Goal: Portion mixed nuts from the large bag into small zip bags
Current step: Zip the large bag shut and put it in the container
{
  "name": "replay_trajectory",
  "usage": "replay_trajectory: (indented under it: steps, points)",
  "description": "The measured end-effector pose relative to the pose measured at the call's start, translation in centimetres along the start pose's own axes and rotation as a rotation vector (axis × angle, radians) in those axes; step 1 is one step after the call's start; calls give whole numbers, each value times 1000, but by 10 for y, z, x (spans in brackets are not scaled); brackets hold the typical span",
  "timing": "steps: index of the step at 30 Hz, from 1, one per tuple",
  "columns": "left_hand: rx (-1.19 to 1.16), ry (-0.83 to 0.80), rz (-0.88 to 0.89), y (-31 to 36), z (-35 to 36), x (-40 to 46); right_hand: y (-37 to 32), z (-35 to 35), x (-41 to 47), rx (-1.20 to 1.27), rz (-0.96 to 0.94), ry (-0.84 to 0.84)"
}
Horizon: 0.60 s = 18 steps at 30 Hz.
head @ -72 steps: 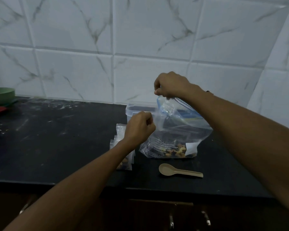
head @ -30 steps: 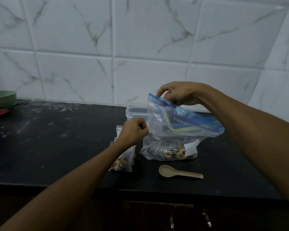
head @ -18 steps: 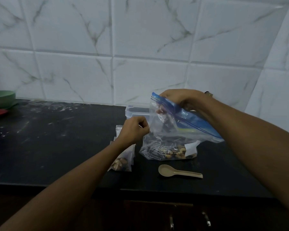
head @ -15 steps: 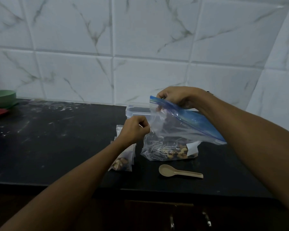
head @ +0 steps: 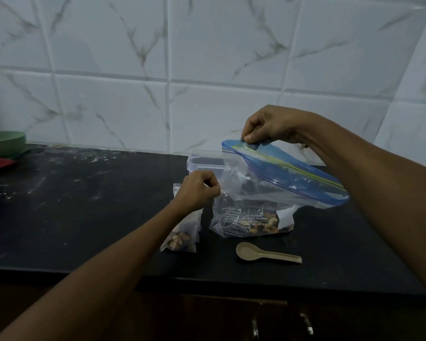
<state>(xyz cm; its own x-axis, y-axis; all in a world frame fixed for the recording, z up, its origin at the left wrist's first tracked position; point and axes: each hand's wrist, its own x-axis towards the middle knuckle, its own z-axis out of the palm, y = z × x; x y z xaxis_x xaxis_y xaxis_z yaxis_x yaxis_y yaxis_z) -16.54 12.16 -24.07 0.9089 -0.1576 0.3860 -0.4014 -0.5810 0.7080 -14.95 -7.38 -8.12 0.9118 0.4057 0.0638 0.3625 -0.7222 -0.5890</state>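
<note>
We find the large bag (head: 251,212) standing on the desk (head: 84,205), mid-handling. Right hand (head: 268,129) fingers pinch its blue zip strip; left hand (head: 197,190) is clenched on its left edge. Next, we judge, the spoon (head: 266,253) (lying nearer) is needed.

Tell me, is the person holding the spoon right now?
No, the spoon lies on the black counter while both the left hand and right hand grip the large bag.
</note>
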Motion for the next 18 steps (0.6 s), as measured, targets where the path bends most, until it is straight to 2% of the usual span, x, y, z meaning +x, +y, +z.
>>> replay_trajectory:
  steps: [4, 7, 10, 12, 14, 18]
  points:
    - [3, 17, -4, 1, 2, 1, -9, 4, -4, -183, -170, 234]
    - [18, -23, -33, -2, 1, 5, -14, 9, -8, -179, -167, 197]
    - [0, -81, -49, -2, -8, 11, -7, 3, -12, -141, -23, 138]
    - [-215, -153, -30, 11, -20, 14, 0, -3, -17, -243, 68, 96]
    - [-443, -180, 21, 31, -31, 16, 6, -5, -22, -298, 75, 88]
    - [-562, -104, 125, 62, -38, 25, 7, -7, -29, -222, 33, 138]
